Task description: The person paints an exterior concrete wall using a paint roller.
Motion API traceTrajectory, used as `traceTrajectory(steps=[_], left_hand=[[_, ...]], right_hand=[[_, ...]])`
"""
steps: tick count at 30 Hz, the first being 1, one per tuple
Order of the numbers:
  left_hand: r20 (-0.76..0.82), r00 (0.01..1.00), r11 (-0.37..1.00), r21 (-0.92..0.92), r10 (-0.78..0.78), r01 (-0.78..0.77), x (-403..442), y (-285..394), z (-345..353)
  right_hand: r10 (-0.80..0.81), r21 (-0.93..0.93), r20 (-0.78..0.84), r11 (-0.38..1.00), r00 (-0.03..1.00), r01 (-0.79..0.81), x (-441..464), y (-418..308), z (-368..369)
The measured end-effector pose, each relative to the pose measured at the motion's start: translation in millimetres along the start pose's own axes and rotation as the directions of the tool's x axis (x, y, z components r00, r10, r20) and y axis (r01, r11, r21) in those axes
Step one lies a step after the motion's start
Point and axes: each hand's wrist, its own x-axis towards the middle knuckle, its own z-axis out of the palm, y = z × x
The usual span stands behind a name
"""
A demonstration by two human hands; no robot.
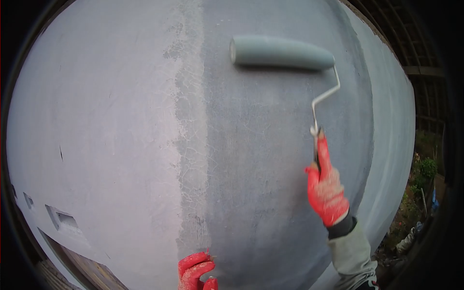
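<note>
the paint roller (282, 52) is gripped in the right hand (329, 197), extended above and leftward. the left hand (193, 270) is held loosely curled.

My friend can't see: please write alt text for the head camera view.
A red-gloved right hand holds a paint roller at a cracked wall, part pale, part darker grey; the left hand, also gloved, shows below.

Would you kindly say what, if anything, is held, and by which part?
A paint roller, by its handle, in the right hand; the left hand holds nothing visible.
</note>
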Motion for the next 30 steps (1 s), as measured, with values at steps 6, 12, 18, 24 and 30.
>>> traceTrajectory(steps=[6,12,18,24,30], left_hand=[[0.263,0.965,0.992,0.119,0.009,-0.042,-1.3,33.5,-12.2],[0.197,0.978,0.994,-0.076,-0.063,0.080,-16.1,29.8,-3.4],[0.161,0.970,0.967,-0.150,-0.181,0.206,-38.4,31.5,-22.1],[0.154,0.960,0.969,-0.042,-0.234,0.243,-55.1,34.1,-47.2],[0.134,0.948,0.943,-0.131,-0.289,0.306,-58.0,43.0,-37.9]], right_hand=[[0.268,0.030,0.262,0.958,0.927,-0.285,-201.4,6.2,-2.3],[0.556,0.606,0.381,0.453,0.738,-0.654,-70.9,-39.5,-5.2],[0.631,0.348,0.344,0.602,0.695,-0.719,-183.9,-19.4,33.3],[0.588,0.244,0.381,0.680,0.714,-0.691,-440.3,-5.9,65.8],[0.752,0.330,0.384,0.430,0.536,-0.840,-214.4,-57.1,33.0]])
